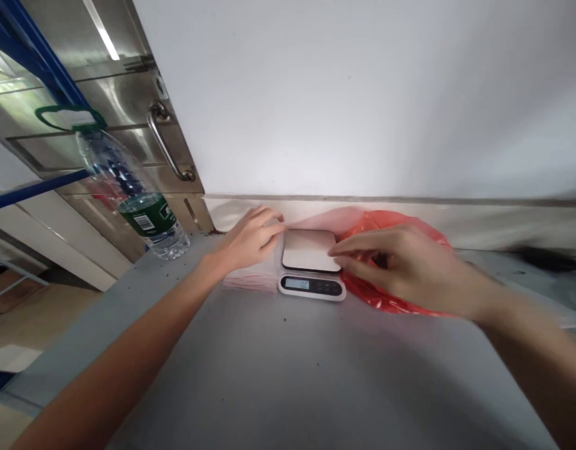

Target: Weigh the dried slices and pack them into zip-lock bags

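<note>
Two bare hands, one to each side of a digital scale point(311, 250). Found the right hand point(405, 269) over the right edge of the weighing plate, with fingers extended and close together and thumb just below; could not confirm, for blur, any pinch or any contact with the plate. Found the left hand point(253, 237) at the plate's far left corner, with fingers loosely curled and thumb close under them, above a thin clear wrap point(250, 282) with reddish lines; could not tell of any grip on it. Located the scale flat on the bench point(269, 369), towards the back, with display point(297, 284) on the near side; judged so turned for easy reading. Read the display as apparently zero, given small digits. Noted a red plastic bag point(405, 219) just right of the scale, partly behind the right hand; judged kept there for ready reach. Could not establish contents.

Examined the bench: grey, smooth, marked with scattered dark specks point(285, 320). Recorded a part-filled water bottle point(147, 215), green-labelled, upright near the left edge, and a blurred dark item point(548, 257) far right. Observed beyond: a white wall point(363, 94), a blue metal frame point(54, 56) and a metal door point(124, 100) with bar handle point(168, 147) at left.
</note>
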A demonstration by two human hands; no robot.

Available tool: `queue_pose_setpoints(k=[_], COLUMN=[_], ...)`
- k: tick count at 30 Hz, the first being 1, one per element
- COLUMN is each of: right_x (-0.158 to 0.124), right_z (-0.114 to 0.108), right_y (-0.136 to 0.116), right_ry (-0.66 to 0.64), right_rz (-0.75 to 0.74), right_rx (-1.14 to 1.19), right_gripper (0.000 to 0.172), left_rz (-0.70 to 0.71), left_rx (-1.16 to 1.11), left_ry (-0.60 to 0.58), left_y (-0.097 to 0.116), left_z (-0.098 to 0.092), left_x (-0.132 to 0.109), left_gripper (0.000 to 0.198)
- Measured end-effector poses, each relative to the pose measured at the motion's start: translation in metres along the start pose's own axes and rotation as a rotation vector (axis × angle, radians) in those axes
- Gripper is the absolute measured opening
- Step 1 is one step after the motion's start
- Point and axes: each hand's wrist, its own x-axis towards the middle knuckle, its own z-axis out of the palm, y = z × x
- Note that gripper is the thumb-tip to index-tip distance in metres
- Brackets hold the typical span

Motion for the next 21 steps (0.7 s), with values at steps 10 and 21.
queue_pose_setpoints(k=[10, 21], right_x=[-0.049, -0.084], right_z=[-0.11, -0.102], right_y=[0.046, 0.118], right_ry=[0.228, 0.163], right_rz=[0.744, 1.03], right_rx=[-0.245, -0.196], right_gripper=[0.018, 0.03], left_rz=[0.145, 0.111], left_rx=[-0.293, -0.145], left_ry=[-0.176, -0.29], left_y=[0.124, 0.154], left_z=[0.004, 0.059], left_x=[0.081, 0.102], left_gripper=[0.028, 0.045])
